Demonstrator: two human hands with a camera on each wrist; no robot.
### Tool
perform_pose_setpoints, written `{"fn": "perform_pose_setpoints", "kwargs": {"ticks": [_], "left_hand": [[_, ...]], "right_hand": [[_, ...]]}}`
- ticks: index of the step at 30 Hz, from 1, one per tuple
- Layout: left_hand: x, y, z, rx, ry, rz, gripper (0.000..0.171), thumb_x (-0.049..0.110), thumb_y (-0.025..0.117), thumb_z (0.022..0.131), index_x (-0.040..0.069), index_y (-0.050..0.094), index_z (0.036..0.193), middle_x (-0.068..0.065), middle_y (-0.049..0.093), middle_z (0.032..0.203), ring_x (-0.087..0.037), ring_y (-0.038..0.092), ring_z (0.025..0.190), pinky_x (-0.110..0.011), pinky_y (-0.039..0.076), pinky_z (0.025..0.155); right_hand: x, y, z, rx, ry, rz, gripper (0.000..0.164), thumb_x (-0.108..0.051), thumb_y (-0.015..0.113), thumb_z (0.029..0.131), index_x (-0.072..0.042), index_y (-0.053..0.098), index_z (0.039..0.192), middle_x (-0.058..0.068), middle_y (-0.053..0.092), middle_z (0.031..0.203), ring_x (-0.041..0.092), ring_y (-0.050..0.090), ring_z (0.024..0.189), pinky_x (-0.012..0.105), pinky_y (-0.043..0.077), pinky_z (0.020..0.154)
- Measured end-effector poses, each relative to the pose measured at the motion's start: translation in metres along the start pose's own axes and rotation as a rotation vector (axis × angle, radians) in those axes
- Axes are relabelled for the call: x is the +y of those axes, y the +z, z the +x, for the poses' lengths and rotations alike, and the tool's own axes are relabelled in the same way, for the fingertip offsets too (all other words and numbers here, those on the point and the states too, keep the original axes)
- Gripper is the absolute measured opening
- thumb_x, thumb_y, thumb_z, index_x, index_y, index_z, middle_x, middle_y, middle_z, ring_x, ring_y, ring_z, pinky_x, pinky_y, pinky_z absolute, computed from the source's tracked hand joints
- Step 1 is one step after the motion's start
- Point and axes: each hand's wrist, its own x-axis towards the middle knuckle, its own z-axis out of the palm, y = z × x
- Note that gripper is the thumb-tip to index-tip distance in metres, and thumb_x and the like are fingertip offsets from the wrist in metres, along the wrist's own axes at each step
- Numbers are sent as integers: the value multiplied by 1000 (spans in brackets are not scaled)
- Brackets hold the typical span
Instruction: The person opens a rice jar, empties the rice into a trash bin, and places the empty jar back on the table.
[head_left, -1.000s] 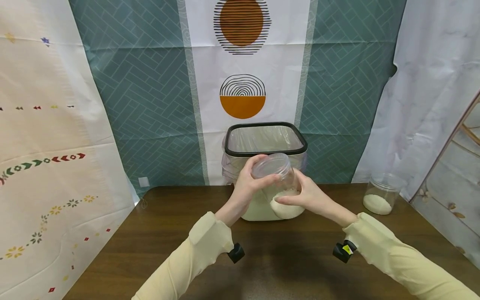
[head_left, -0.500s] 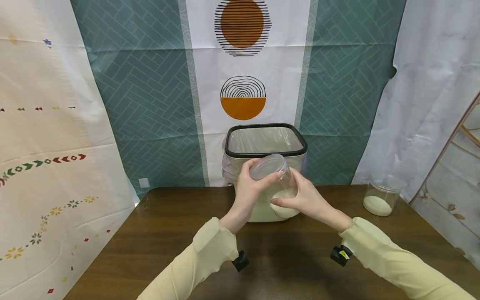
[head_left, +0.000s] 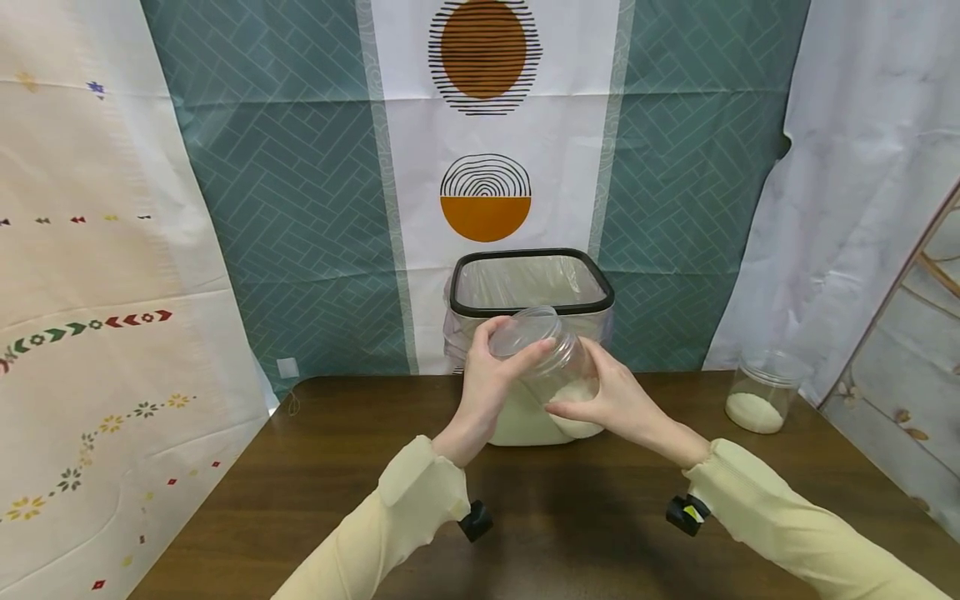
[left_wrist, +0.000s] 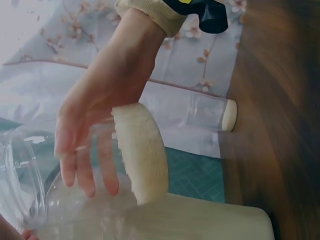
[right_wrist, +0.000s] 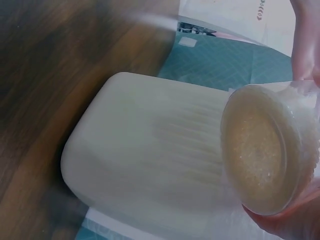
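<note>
A clear plastic jar [head_left: 551,385] with white, grain-like contents [left_wrist: 142,155] in its bottom is held tilted in the air before the bin. My right hand [head_left: 622,393] grips its body from the right. At the top, my left hand [head_left: 486,383] pinches the clear round lid [head_left: 519,333] between thumb and fingers. The lid sits toward the left, and the ridged neck of the jar shows beside it. In the right wrist view, the jar's round base [right_wrist: 257,150] faces the camera with the pale grains behind it.
Behind the hands stands a pale bin [head_left: 517,425] with a black rim [head_left: 534,310] and a clear liner bag. A second clear jar [head_left: 761,396], partly filled with white contents, is at the table's back right. Patterned cloths hang around the brown wooden table [head_left: 360,467].
My left hand has shifted slightly left with the lid, and more of the jar's ridged neck now shows. The right hand keeps its grip on the jar, nearly in place.
</note>
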Motion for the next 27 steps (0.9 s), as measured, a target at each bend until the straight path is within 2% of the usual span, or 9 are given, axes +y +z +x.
{"fn": "perform_pose_setpoints", "kwargs": {"ticks": [11, 15, 20, 27], "left_hand": [[-13, -21, -9, -35, -56, 32, 71, 32, 78, 69, 8, 43, 126, 0, 43, 129, -14, 35, 118, -38, 32, 93], [-20, -28, -13, -36, -57, 41, 70, 30, 78, 70, 6, 42, 126, -2, 44, 129, -16, 34, 119, -41, 31, 93], [-26, -36, -16, -50, -72, 71, 69, 31, 78, 69, 9, 44, 125, -1, 44, 129, -17, 34, 118, -41, 31, 93], [-36, -48, -20, -83, -110, 142, 70, 33, 76, 71, 7, 42, 127, -4, 41, 131, -20, 34, 117, -42, 30, 93]], "right_hand": [[11, -13, -9, -6, 37, 8, 84, -32, 82, 65, -4, 37, 130, 7, 52, 113, 28, 53, 98, 43, 42, 80], [13, -17, -11, -9, 67, 8, 83, -33, 81, 66, -6, 36, 132, 7, 52, 113, 26, 52, 100, 44, 40, 82], [14, -21, -15, -11, 100, 13, 84, -33, 80, 67, -8, 35, 133, 7, 52, 115, 26, 52, 102, 47, 39, 83], [18, -29, -17, 8, 108, -29, 84, -33, 81, 66, -9, 35, 132, 7, 56, 108, 27, 54, 99, 45, 39, 82]]}}
